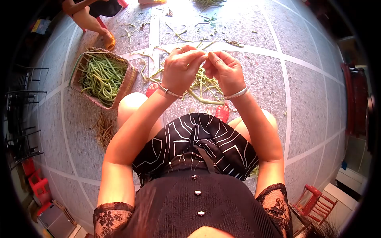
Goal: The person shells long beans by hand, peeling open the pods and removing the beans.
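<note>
My left hand [180,68] and my right hand [226,71] are raised in front of me, their fingertips pinched together and meeting. Whatever is between the fingers is too small and hidden to make out. Thin green strands show just beyond the fingertips, but I cannot tell whether they are held or lie on the floor. Below the hands, a loose heap of long green beans [206,85] and bean pieces lies on the floor between my feet. To the left stands a woven basket [127,81] holding many long green beans [102,77].
Bean scraps [178,33] are scattered on the tiled floor ahead. A brown bundle of dry stalks [105,129] lies by my left knee. Another person's leg [91,22] is beyond the basket. Dark metal racks stand at far left, a red chair [315,202] at lower right.
</note>
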`<state>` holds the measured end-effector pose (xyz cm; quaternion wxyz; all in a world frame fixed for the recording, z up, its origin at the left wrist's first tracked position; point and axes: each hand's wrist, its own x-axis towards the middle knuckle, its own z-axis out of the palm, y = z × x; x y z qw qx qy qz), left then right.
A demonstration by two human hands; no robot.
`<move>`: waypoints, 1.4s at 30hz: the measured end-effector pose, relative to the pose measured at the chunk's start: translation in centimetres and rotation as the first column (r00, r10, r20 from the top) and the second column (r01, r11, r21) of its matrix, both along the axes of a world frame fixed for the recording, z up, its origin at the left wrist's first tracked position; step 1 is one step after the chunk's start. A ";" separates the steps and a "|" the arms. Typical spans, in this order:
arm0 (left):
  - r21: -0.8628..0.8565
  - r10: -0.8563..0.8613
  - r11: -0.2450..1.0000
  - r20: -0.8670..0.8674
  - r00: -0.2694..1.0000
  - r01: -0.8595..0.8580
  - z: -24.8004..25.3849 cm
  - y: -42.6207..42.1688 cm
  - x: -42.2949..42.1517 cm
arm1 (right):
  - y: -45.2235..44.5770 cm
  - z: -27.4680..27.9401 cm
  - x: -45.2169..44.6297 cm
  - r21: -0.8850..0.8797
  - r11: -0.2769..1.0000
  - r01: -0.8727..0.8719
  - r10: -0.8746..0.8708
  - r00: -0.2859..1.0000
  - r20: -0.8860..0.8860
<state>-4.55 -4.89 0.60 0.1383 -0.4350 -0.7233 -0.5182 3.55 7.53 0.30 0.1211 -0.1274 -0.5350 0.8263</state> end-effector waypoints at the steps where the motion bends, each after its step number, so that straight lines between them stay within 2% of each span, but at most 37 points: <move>1: 0.017 0.008 1.000 0.028 1.000 -0.009 -0.1 0.1 0.0 | -0.1 0.0 0.0 -0.039 0.999 0.005 -0.005 1.000 0.001; 7: 0.104 -0.007 0.994 0.173 0.985 -0.011 -0.6 0.6 0.3 | -0.5 -0.5 -0.4 -0.158 0.987 0.038 -0.047 0.998 -0.049; 9: 0.057 -0.002 0.998 0.197 0.980 -0.010 -0.4 0.6 0.3 | -0.3 -0.3 -0.4 -0.050 0.998 0.045 -0.045 0.999 -0.013; 10: 0.005 0.008 1.000 0.189 0.982 -0.009 0.0 0.5 0.4 | -0.1 -0.1 -0.4 0.005 0.999 0.046 -0.046 0.999 0.005; 12: -0.091 -0.009 0.996 0.102 0.995 0.018 0.0 0.3 0.2 | 0.7 0.3 -0.2 0.303 0.953 -0.016 0.000 0.999 0.052; 14: -0.187 -0.070 0.980 -0.043 0.997 0.061 -0.8 0.1 -0.2 | 1.4 0.1 0.0 0.568 0.821 -0.054 0.008 0.997 0.083; 16: -0.206 -0.075 0.976 -0.022 0.997 0.069 -0.8 -0.1 0.2 | 1.5 -0.6 0.2 0.780 0.624 -0.049 -0.012 0.997 0.073; 20: -0.103 -0.075 0.992 0.012 0.997 0.076 -0.4 -0.1 0.0 | 0.5 -0.2 0.1 0.367 0.930 -0.023 -0.004 0.997 0.072; 25: 0.011 -0.028 1.000 0.085 0.996 0.027 -0.3 0.1 0.0 | -0.1 -1.0 -0.3 0.047 0.998 0.045 -0.046 0.998 0.037; 28: 0.051 -0.020 0.999 0.178 0.984 0.011 -0.4 0.3 0.3 | -0.2 -0.9 -0.5 0.006 0.999 0.043 -0.043 0.999 0.014; 31: 0.075 -0.029 0.997 0.280 0.959 0.009 -0.4 0.4 0.3 | 0.1 -0.2 -0.4 0.039 0.999 0.001 -0.002 1.000 0.031; 34: 0.035 0.004 0.999 0.229 0.973 -0.012 -0.3 0.2 0.4 | 0.4 0.1 -0.1 0.098 0.995 -0.017 0.014 0.999 0.034; 37: 0.114 -0.028 0.993 0.166 0.986 0.009 -0.8 0.4 0.2 | 0.6 0.1 0.2 0.171 0.985 -0.033 0.029 0.999 0.025; 40: 0.275 -0.044 0.957 0.438 0.898 -0.088 -0.9 0.5 -0.6 | 0.7 0.0 0.7 0.201 0.977 -0.077 0.060 0.994 0.092; 42: 0.388 -0.075 0.904 0.552 0.830 -0.177 -0.2 0.0 -1.5 | 1.4 -0.3 1.0 0.228 0.965 -0.127 0.088 0.981 0.174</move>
